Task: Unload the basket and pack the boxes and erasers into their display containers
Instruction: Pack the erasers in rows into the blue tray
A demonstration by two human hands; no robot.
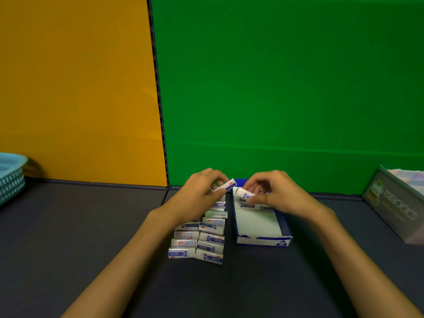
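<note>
- The left hand (pixel 202 193) pinches one small white eraser in a blue-and-white paper sleeve (pixel 226 186) at its near end, fingers curled on it, above the far end of the loose pile.
- The right hand (pixel 273 193) pinches a second wrapped eraser (pixel 243 193) w/ thumb and fingers, low over the far end of the open blue-and-white cardboard display tray (pixel 261 240).
- The tray stands just right of the pile; a few erasers already lie at its far end, and the near part of the floor is bare white.
- The pile of wrapped erasers (pixel 199 239) lies in approx. two rows on the dark grey table (pixel 91 226), touching each other.
- Handling, as I judge: erasers are light, rubbery and a bit soft, not fragile; the glossy wrap may slip, so take them by the long sides.
- The tray is thin card w/ a torn front edge and probably shifts if pushed.
- Around: the light-blue plastic mesh basket (pixel 11 175) at far left, well apart; a grey printed box (pixel 390 203) at far right.
- In the way: only the tray walls, and the two hands are close to each other.
</note>
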